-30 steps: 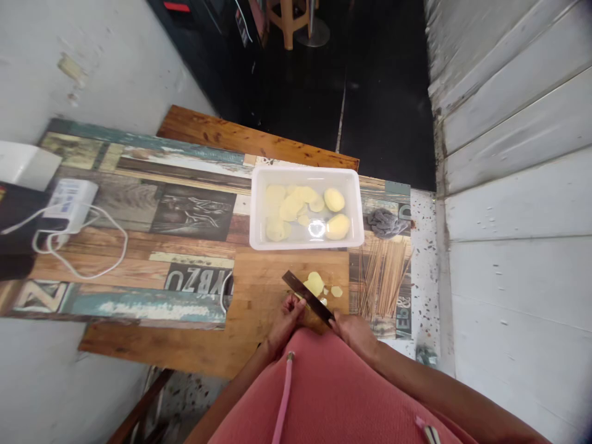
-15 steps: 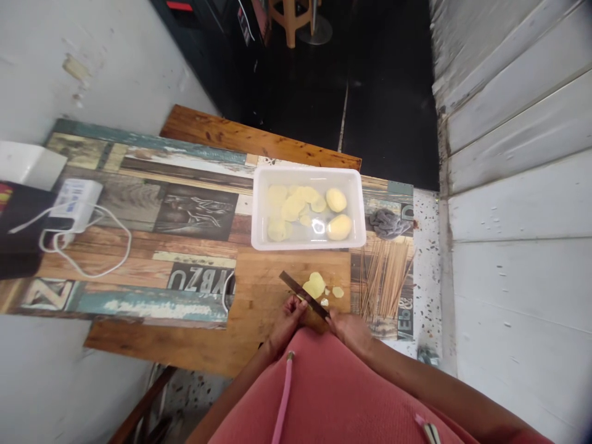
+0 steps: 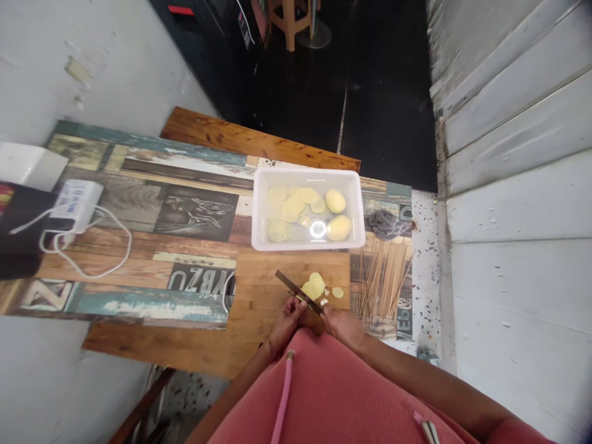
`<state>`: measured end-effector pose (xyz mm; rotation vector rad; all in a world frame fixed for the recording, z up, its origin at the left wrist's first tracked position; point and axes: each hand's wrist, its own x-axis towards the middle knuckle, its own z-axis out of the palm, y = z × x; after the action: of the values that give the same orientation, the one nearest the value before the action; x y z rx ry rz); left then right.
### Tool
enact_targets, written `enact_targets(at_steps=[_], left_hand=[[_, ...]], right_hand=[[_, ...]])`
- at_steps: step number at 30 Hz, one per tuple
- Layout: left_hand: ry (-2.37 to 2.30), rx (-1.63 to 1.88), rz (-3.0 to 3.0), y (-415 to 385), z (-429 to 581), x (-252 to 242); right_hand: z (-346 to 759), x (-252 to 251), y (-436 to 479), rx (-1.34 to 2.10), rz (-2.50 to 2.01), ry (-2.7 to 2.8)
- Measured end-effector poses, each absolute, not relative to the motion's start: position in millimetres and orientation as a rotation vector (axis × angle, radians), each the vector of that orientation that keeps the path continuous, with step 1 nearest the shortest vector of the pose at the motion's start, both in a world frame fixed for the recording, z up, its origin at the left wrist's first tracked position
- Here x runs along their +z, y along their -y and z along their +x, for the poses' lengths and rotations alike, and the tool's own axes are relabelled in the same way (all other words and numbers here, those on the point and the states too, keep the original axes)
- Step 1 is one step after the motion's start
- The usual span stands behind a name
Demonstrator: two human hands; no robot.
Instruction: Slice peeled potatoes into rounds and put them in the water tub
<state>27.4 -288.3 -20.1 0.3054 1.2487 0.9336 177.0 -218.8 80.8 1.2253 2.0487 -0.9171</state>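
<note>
My right hand (image 3: 343,325) is closed round the handle end of a dark-bladed knife (image 3: 292,286), which points up and to the left over the wooden cutting board (image 3: 257,276). Close against the blade, the fingers of my left hand (image 3: 287,316) pinch a piece of potato, mostly hidden by fingers and knife. Just beyond the blade lie thin potato slices (image 3: 315,285), overlapping, with a separate small slice (image 3: 337,292) and a few scraps to their right.
Behind the board stands a white plastic tub (image 3: 256,209) of water, holding potato slices and two peeled potatoes (image 3: 338,227). To the right are many wooden skewers (image 3: 386,280) and a grey cloth-like bundle (image 3: 387,224). A white power strip (image 3: 76,203) with cords lies far left.
The knife and my right hand have shifted slightly to the left along the cut. My left hand stays nearly where it was, and the slices on the board lie as before.
</note>
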Motion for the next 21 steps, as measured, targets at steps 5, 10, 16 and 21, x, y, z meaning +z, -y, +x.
enact_targets(at_steps=[5, 10, 16, 21], left_hand=[[-1.232, 0.950, 0.340, 288.1, 27.4, -21.2], [-1.217, 0.951, 0.354, 290.4, 26.2, -28.2], [-1.201, 0.965, 0.351, 290.6, 27.4, -25.9], [-1.200, 0.978, 0.358, 287.8, 27.4, -20.9]], right_hand=[[174.1, 84.3, 216.3, -0.916, 1.217, -2.082], [172.5, 84.8, 216.3, -0.896, 1.212, -2.084], [171.1, 84.5, 215.8, -0.885, 1.208, -2.103], [169.3, 80.2, 216.8, -0.867, 1.208, -2.107]])
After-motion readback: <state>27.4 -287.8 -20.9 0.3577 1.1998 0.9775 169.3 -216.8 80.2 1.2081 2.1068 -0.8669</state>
